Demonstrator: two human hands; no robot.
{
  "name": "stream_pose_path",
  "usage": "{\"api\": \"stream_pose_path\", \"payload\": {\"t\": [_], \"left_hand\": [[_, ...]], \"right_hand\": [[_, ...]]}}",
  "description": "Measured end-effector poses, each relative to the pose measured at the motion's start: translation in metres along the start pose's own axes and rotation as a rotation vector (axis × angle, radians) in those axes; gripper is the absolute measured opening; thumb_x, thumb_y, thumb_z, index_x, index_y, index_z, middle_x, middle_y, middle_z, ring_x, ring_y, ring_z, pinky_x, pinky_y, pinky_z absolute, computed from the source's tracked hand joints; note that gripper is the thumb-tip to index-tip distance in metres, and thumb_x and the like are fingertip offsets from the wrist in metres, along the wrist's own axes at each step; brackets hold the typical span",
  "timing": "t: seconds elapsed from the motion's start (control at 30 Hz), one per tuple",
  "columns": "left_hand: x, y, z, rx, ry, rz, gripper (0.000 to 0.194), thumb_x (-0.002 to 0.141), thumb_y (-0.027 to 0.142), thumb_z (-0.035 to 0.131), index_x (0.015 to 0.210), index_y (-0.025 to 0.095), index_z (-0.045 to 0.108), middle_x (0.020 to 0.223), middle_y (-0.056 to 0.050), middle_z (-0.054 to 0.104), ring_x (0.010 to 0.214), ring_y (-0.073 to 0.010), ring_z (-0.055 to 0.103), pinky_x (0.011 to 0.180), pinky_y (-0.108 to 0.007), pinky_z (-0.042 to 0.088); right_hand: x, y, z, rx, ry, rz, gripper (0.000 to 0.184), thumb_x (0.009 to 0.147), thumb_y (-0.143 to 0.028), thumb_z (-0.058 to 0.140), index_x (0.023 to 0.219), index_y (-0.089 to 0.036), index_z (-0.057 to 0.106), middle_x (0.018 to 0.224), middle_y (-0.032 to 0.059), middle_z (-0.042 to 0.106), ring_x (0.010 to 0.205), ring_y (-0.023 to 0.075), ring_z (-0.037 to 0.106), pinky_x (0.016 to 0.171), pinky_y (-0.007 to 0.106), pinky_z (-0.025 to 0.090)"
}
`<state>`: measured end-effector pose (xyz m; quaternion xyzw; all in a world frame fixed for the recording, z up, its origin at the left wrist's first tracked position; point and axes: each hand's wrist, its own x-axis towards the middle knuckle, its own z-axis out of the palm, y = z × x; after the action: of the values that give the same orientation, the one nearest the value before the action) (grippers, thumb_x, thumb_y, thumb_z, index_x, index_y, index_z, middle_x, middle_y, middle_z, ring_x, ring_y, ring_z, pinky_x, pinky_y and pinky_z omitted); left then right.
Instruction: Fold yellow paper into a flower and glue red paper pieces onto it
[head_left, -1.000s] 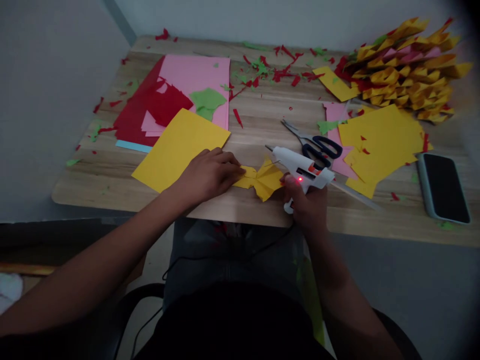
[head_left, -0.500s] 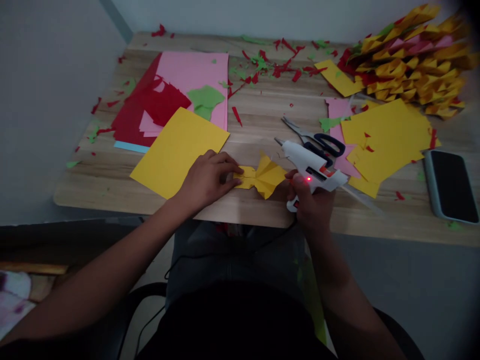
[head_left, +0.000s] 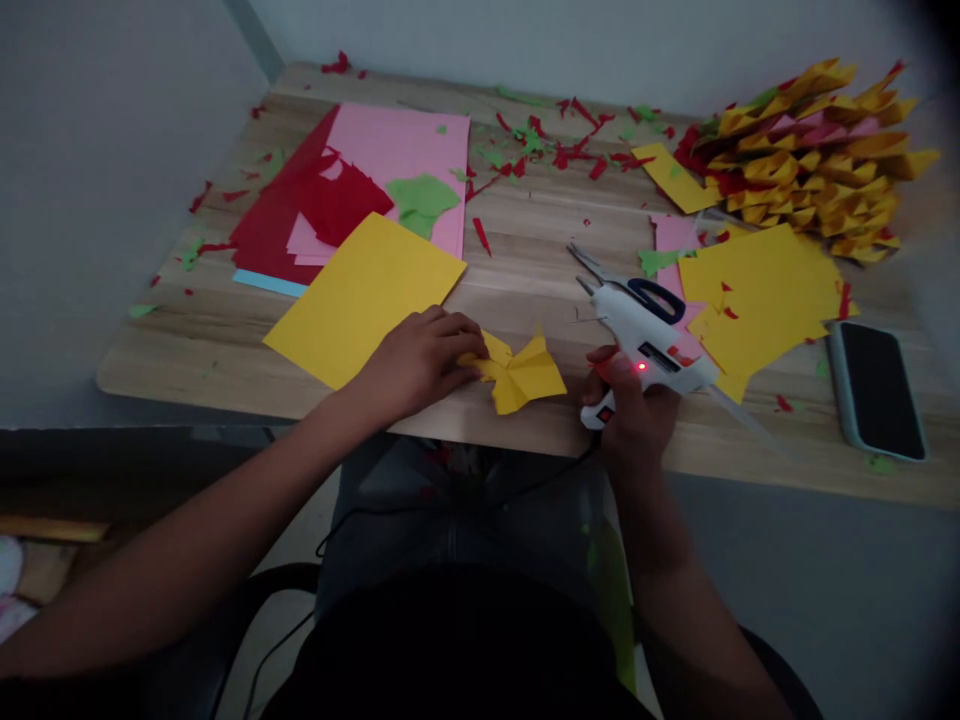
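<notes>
Table [head_left: 187, 350]: wood-grain top, corner rounded; rear wall [head_left: 487, 40]: pale; left wall [head_left: 97, 200]: grey, plain; floor [head_left: 259, 630]: pale, partly hidden; chair [head_left: 279, 580]: black, curved; lighting: dim.

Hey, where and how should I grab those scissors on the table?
Probably by the dark blue loop, reaching in from the far right: the blades point far left, away from that side, and the white glue gun in your right hand hides the near loop.

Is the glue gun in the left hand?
No: the right hand grips the glue gun, while the left hand holds the folded yellow paper.
</notes>
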<state>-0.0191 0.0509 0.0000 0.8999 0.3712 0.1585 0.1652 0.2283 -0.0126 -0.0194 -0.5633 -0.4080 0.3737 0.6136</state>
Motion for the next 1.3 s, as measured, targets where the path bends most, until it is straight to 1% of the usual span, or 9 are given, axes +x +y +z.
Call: {"api": "stream_pose_path", "payload": {"t": [0.07, 0.17, 0.3, 0.47, 0.63, 0.8, 1.0, 1.1, 1.3], "left_hand": [[0.002, -0.008, -0.006, -0.061, -0.05, 0.049, 0.02, 0.097, 0.031, 0.056, 0.102, 0.022, 0.073, 0.118, -0.006, 0.068, 0.104, -0.0214, 0.061, 0.091, -0.035, 0.046], [0.002, -0.015, -0.013, -0.104, -0.077, 0.08, 0.021, 0.097, 0.03, 0.056, 0.096, 0.025, 0.076, 0.115, -0.005, 0.068, 0.1, -0.0194, 0.062, 0.087, -0.033, 0.046], [-0.001, -0.018, -0.011, -0.098, -0.035, 0.108, 0.024, 0.098, 0.031, 0.054, 0.094, 0.023, 0.076, 0.101, -0.005, 0.069, 0.092, -0.0186, 0.062, 0.082, -0.033, 0.046], [-0.005, -0.024, -0.001, -0.173, 0.052, 0.129, 0.021, 0.097, 0.03, 0.057, 0.09, 0.021, 0.075, 0.1, -0.006, 0.07, 0.094, -0.0189, 0.062, 0.084, -0.034, 0.048], [-0.005, -0.03, 0.002, -0.247, 0.073, 0.125, 0.019, 0.094, 0.031, 0.061, 0.087, 0.022, 0.076, 0.102, -0.006, 0.068, 0.095, -0.0188, 0.062, 0.084, -0.033, 0.049], [-0.004, -0.03, 0.001, -0.278, 0.078, 0.124, 0.016, 0.093, 0.028, 0.064, 0.084, 0.022, 0.077, 0.098, -0.006, 0.069, 0.092, -0.0188, 0.062, 0.082, -0.034, 0.048], [-0.004, -0.031, 0.004, -0.307, 0.094, 0.12, 0.015, 0.092, 0.03, 0.066, 0.083, 0.023, 0.076, 0.098, -0.005, 0.07, 0.091, -0.0177, 0.063, 0.083, -0.033, 0.047], [-0.005, -0.032, 0.005, -0.306, 0.096, 0.12, 0.016, 0.092, 0.031, 0.065, 0.084, 0.023, 0.076, 0.098, -0.005, 0.069, 0.09, -0.0174, 0.062, 0.083, -0.033, 0.046], [-0.006, -0.034, 0.006, -0.307, 0.071, 0.108, 0.017, 0.093, 0.033, 0.064, 0.087, 0.024, 0.076, 0.1, -0.004, 0.069, 0.093, -0.0177, 0.062, 0.084, -0.033, 0.045]], "right_hand": [[-0.003, -0.004, -0.003, 0.003, -0.024, 0.014, 0.026, 0.087, -0.044, 0.066, 0.082, -0.019, 0.068, 0.05, -0.0048, 0.052, 0.045, 0.0112, 0.048, 0.045, 0.024, 0.038], [-0.009, -0.014, -0.012, -0.084, -0.148, 0.096, 0.028, 0.088, -0.046, 0.064, 0.082, -0.019, 0.068, 0.049, -0.0046, 0.052, 0.045, 0.0113, 0.048, 0.044, 0.024, 0.038], [-0.014, -0.031, -0.021, -0.366, -0.399, 0.163, 0.032, 0.088, -0.049, 0.063, 0.084, -0.019, 0.071, 0.054, -0.0029, 0.055, 0.048, 0.0117, 0.05, 0.046, 0.024, 0.038], [-0.01, -0.04, -0.014, -0.563, -0.651, 0.163, 0.031, 0.089, -0.048, 0.061, 0.084, -0.019, 0.071, 0.07, 0.0019, 0.067, 0.063, 0.0163, 0.061, 0.057, 0.027, 0.047], [0.0, -0.039, -0.007, -0.59, -0.727, 0.152, 0.032, 0.09, -0.047, 0.06, 0.104, -0.019, 0.071, 0.097, 0.0071, 0.076, 0.088, 0.023, 0.07, 0.078, 0.033, 0.054], [0.002, -0.051, 0.0, -0.719, -0.788, 0.184, 0.042, 0.09, -0.053, 0.058, 0.114, -0.02, 0.071, 0.1, 0.008, 0.078, 0.086, 0.0254, 0.072, 0.073, 0.034, 0.054], [-0.001, -0.066, 0.009, -0.939, -0.792, 0.188, 0.046, 0.09, -0.058, 0.054, 0.104, -0.019, 0.073, 0.085, 0.0091, 0.077, 0.074, 0.0268, 0.07, 0.063, 0.035, 0.049], [0.0, -0.069, 0.013, -0.969, -0.806, 0.155, 0.045, 0.092, -0.055, 0.051, 0.104, -0.019, 0.074, 0.081, 0.0084, 0.076, 0.07, 0.0257, 0.069, 0.063, 0.035, 0.048], [0.0, -0.071, 0.016, -0.953, -0.785, 0.095, 0.043, 0.094, -0.053, 0.051, 0.112, -0.019, 0.071, 0.09, 0.0085, 0.078, 0.08, 0.0264, 0.071, 0.068, 0.035, 0.048]]}}
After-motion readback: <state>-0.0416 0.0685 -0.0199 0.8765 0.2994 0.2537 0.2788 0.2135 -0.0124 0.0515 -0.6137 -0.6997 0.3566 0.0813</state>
